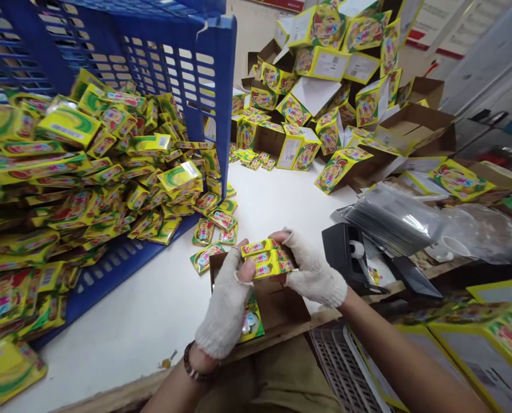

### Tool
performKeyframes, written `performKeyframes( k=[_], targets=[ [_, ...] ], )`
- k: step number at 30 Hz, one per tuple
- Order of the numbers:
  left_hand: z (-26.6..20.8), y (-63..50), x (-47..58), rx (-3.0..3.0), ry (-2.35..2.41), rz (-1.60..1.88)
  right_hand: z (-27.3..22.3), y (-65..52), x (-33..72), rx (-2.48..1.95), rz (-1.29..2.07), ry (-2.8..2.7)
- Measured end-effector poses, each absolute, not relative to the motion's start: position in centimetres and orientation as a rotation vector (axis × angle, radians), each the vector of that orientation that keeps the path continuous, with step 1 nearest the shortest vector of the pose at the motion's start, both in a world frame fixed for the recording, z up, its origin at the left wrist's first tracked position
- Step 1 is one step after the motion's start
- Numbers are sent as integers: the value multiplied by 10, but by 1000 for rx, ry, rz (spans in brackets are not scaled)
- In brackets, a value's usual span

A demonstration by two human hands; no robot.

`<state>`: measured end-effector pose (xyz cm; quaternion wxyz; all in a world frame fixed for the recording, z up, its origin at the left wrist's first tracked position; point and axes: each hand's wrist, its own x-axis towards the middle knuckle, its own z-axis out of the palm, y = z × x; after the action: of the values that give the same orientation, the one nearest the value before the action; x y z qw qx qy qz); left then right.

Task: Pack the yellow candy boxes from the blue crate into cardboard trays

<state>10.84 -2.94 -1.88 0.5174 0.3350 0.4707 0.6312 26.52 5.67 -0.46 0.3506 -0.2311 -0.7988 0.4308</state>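
Both my hands wear white fingerless gloves. A short stack of small yellow-green packets (pixel 266 260) sits between them, edges turned toward me. My left hand (pixel 227 298) grips the stack's left end, thumb on its near side. At the right end, my right hand (pixel 310 268) closes its fingers round it. Below the stack is an open cardboard box (pixel 282 312), brown inside, at the table's near edge. More packet surface shows at the box's left side, partly hidden by my left hand. Several loose packets (pixel 204 232) lie just beyond the box.
A blue plastic crate (pixel 221 74) on the left spills a big heap of packets (pixel 109 166) onto the white table (pixel 122 310). Printed boxes (pixel 297 149) are piled at the back. On the right are a black tape dispenser (pixel 344 252) and clear plastic sleeves (pixel 394 218).
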Motion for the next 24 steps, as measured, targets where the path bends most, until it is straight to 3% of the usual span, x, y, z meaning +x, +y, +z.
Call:
performKeyframes(
  k=[4,7,13,16,20,24],
  targets=[
    [-18,-30,101,837,1179,1485,-7,62,255,-491,926,-2248],
    [-20,-40,85,1054,1429,1381,-6,73,251,-573,1000,-2302],
    [-30,-61,94,1960,1947,568,-10,85,229,-790,1427,-2247],
    [-38,-67,112,2097,2043,313,-19,85,216,-778,1379,-2447],
    [-42,-74,120,2077,2093,206,-36,87,209,-733,1200,-2624],
    [-42,-77,119,2052,2096,192,-47,89,205,-955,1323,-2555]
  ],
)
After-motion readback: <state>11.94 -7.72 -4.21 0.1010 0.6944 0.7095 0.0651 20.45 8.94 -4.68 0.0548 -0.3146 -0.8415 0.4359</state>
